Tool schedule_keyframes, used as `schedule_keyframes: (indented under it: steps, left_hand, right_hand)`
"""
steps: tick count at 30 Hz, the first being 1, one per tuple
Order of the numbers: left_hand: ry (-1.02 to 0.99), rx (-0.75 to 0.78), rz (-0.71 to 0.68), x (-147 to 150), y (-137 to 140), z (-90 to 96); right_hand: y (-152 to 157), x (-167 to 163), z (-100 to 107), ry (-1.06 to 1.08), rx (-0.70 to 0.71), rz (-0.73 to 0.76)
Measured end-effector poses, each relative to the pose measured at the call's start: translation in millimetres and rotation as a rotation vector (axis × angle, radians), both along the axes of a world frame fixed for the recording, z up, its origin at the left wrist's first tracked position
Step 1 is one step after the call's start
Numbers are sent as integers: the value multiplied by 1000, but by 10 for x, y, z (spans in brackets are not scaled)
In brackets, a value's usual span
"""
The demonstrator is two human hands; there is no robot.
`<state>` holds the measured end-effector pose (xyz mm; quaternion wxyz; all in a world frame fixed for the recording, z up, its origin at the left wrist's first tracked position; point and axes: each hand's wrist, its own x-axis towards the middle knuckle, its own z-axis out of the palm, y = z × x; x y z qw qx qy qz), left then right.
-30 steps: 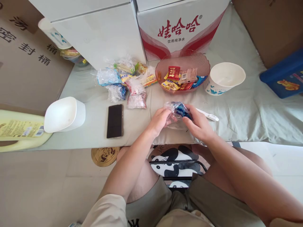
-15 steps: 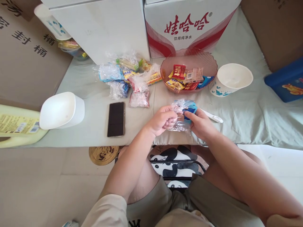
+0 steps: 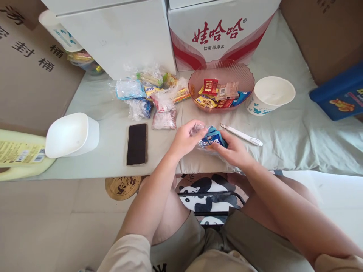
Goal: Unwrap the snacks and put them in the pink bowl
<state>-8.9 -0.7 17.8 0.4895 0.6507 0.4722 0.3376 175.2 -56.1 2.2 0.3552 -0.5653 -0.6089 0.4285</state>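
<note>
Between my hands, near the front edge of the cloth-covered surface, is a blue snack packet (image 3: pixel 210 138) with white lettering, partly inside clear plastic wrap (image 3: pixel 197 129). My left hand (image 3: pixel 187 139) pinches the crumpled wrap at the packet's left end. My right hand (image 3: pixel 236 149) grips the packet's right side, thumb on its front. Just beyond the right hand lies a white utility knife (image 3: pixel 242 135). A pink ribbed bowl (image 3: pixel 195 77) behind them holds several red, yellow and blue snack packets. Left of it sits a pile of plastic-wrapped snacks (image 3: pixel 164 119).
A black phone (image 3: pixel 137 144) and a white square container (image 3: pixel 72 135) lie to the left, beside a yellow jug (image 3: pixel 22 153). Right of the bowl stands a paper cup (image 3: pixel 270 95). White cartons (image 3: pixel 221 34) line the back; a blue container (image 3: pixel 340 90) is far right.
The blue packet has turned so that its lettered front shows more. My left hand has shifted slightly left and away from me. More of the utility knife is uncovered.
</note>
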Motion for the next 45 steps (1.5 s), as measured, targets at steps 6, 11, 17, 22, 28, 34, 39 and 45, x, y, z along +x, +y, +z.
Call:
schedule_keyframes:
  steps: [6,11,17,22,28,34,39,45]
  left_hand:
    - [-72,-218,213,33,64,-51]
    - [-74,-234,250,38,63,-28]
    - [-166,-445,62,50,43,54]
    - [-336,-667,95,88,36,10]
    - [-469,-857,230,202,43,19]
    - [-516,-769,308,254,41,-40]
    - [-452,-719,97,151,12,-24]
    - [-405,-691,133,176,-8,-32]
  right_hand:
    - [-19,49,-29,157,-9,72]
    - [-4,60,-18,242,13,-36]
    - [-19,76,-4,173,97,-158]
    - [-51,56,-45,202,144,-131]
    - [-86,-8,-93,111,157,-100]
    - [-114,-11,-145,-125,394,-82]
    - [-130,7,-142,-191,532,3]
    - [-96,43,-150,-225,455,65]
